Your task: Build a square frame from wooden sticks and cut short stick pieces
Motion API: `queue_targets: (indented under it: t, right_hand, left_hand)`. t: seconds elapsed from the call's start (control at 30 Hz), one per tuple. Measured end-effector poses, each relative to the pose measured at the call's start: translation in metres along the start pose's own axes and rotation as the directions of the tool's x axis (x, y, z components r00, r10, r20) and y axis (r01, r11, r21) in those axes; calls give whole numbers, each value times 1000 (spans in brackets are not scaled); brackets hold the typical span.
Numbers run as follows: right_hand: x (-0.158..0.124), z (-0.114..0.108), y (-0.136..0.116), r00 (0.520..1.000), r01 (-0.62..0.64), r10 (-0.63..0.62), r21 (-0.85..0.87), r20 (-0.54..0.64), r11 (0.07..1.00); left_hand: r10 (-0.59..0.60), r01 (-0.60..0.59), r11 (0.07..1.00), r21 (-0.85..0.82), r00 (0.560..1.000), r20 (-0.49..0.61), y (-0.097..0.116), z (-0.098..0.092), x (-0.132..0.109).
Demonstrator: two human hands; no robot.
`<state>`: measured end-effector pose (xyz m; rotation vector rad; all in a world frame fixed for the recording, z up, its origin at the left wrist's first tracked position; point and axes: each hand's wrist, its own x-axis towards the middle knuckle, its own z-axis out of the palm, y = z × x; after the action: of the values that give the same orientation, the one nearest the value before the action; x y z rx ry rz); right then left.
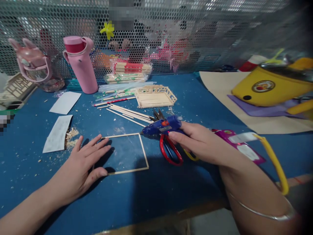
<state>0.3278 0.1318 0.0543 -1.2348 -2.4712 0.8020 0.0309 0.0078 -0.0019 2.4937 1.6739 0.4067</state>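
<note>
Thin wooden sticks form a rectangular frame [143, 150] flat on the blue table. My left hand [89, 160] rests over the frame's left side with its fingers spread, hiding that side. In my right hand [193, 142] is a blue hot glue gun [162, 125], its nozzle at the frame's far right corner. Just below the glue gun lie scissors [171, 150] with red and yellow handles, partly covered by the gun and my hand. Behind the gun, several loose sticks [129, 112] lie in a fan.
A small stick-built tray [156, 98] stands behind the loose sticks, near packaged sticks [132, 68]. A pink bottle [81, 67] stands at the back left. White paper pieces [57, 133] and wood crumbs lie left. A yellow bag [271, 85] and a purple packet [238, 145] are on the right.
</note>
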Motion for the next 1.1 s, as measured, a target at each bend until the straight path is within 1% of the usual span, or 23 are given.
queue_targets:
  t: [0.27,0.53,0.73,0.87,0.97,1.1]
  right_hand:
    - [0,0,0,999,30,-31,-16,-14,999]
    - [-3,-4,0,999,24,-25,-20,-25,1000]
    - [-6,-8,-4,999,-30,31,25,-20,999]
    - [-4,-6,-1,997,29,-25,45,-67,999]
    - [-3,-4,1,995,70,-67,42,-81,997]
    - [-2,-2,1,998,42,-40,27,-43,999]
  left_hand:
    - [-15,15,1000,-10,1000,21,1,-1,1]
    - [-17,17,1000,-7,999,34,1,-1,1]
    - [-21,22,1000,-7,999,35,1,-1,1]
    - [-25,26,1000,-3,999,36,1,-1,1]
    - [-25,25,1000,-1,999,32,1,-1,1]
    - [-20,20,1000,-4,999,30,1,-1,1]
